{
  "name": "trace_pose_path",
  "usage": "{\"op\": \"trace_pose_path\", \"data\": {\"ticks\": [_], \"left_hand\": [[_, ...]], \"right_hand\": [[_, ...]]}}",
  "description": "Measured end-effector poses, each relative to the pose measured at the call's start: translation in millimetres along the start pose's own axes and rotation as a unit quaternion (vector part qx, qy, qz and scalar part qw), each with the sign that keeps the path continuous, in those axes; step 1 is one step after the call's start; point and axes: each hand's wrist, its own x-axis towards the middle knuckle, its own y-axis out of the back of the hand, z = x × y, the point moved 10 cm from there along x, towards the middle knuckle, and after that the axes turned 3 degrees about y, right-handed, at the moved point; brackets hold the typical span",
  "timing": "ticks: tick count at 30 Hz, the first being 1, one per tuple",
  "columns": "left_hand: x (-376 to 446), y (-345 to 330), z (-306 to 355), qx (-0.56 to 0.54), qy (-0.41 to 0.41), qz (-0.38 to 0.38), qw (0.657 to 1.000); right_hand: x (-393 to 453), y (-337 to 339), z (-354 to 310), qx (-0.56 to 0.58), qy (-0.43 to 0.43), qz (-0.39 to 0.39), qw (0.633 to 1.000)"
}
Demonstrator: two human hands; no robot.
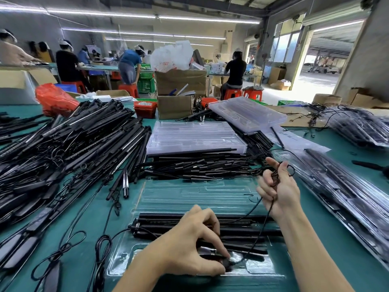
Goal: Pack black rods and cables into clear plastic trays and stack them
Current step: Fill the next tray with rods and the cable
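Tray (168, 199) holds rods (231, 230); left hand (189, 245) pinches plug (226, 262), right hand (277, 186) grips cable (261, 230).

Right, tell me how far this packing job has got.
Done: packed trays stacked on the right, and black rods already lie in the open clear tray in front.

In hand: the left hand presses a small black part into the tray's near pocket while the right hand has a grip on a coiled thin cable.

Left: the large pile of loose rods and the stack of empty trays.
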Motion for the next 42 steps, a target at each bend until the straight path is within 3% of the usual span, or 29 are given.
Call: {"op": "trace_pose_path", "data": {"ticks": [7,10,15,19,23,29,42], "left_hand": [[0,5,-4,0.056,0.031,0.042,0.997],[-1,8,-14,0.169,0.069,0.076,0.98],[-7,-3,-39,0.224,0.136,0.055,0.964],[-7,-2,-39,0.227,0.134,0.065,0.963],[-12,13,-38,0.174,0.145,0.12,0.967],[-17,24,-53,0.215,0.227,0.173,0.934],[-13,16,-60,0.252,0.251,0.157,0.921]], "right_hand": [[-5,-3,-2,-0.009,-0.001,-0.028,1.0],[-7,-1,-13,-0.039,0.04,-0.009,0.998],[-13,9,-20,-0.062,0.048,0.028,0.997],[-19,12,-15,-0.091,0.023,0.02,0.995],[-25,5,-9,-0.068,0.003,-0.024,0.997],[-36,-5,-3,-0.09,0.003,-0.075,0.993],[-49,9,-10,-0.26,0.05,-0.073,0.962]]}}
